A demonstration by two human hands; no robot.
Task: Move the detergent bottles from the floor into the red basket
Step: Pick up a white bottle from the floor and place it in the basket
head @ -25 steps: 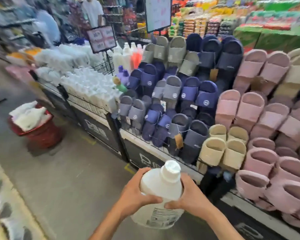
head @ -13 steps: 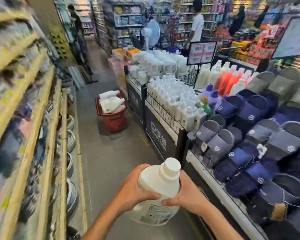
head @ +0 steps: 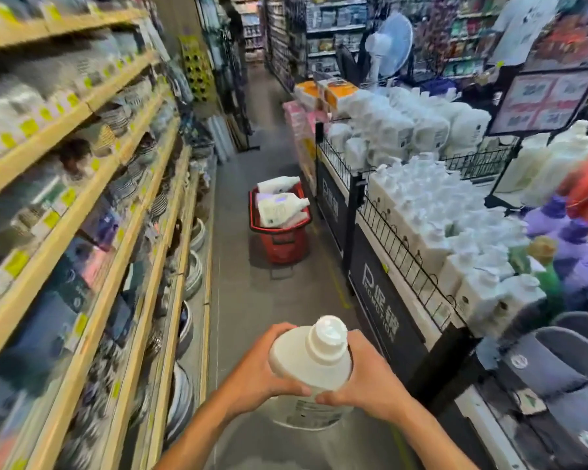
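Both hands on it: the left hand curls round one side of the white detergent bottle; the right hand clasps the other side, and the thumbs almost meet on the near face. The bottle is held upright between them, cap up, clear of the floor. Well ahead of the hands, down the aisle, stands the red basket with several white bottles lying in it; right of the hands, a fenced display rack and grey slippers; left of them, wooden shelves, too blurred to read.
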